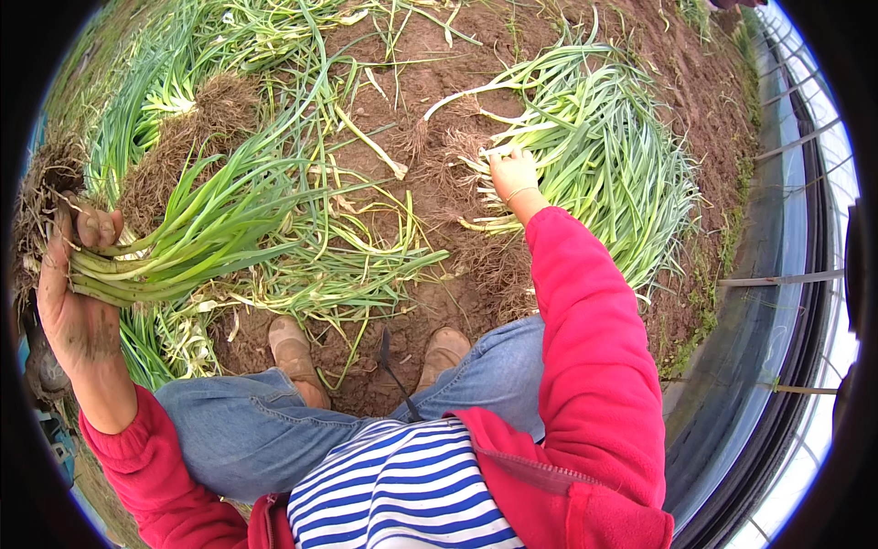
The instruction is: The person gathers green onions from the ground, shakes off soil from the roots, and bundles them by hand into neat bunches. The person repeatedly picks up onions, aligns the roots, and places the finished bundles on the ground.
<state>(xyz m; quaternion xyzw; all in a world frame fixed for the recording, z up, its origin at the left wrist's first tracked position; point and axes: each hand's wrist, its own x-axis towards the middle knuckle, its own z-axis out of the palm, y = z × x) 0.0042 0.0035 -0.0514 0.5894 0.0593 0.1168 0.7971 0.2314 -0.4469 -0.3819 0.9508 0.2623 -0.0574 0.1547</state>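
Note:
At the left, my left hand (86, 302) grips a bunch of green onions (171, 254) by the stalks just above their roots; the muddy roots (48, 185) reach past my fingers to the picture's rim and the green leaves point to the right. My right hand (513, 173) is at the white stem ends of a large pile of green onions (597, 151) on the right. Its fingers are bent around or against a white stem; whether they grip it cannot be told. The roots of that pile (473, 151) face left on the soil.
More green onions (161, 89) with matted roots (226, 110) lie at the upper left. Loose leaves (343, 274) and a single stalk (370, 144) are strewn over the brown soil (411, 185). My shoes (291, 346) stand below. A plastic-sheeted wall (761, 302) curves along the right.

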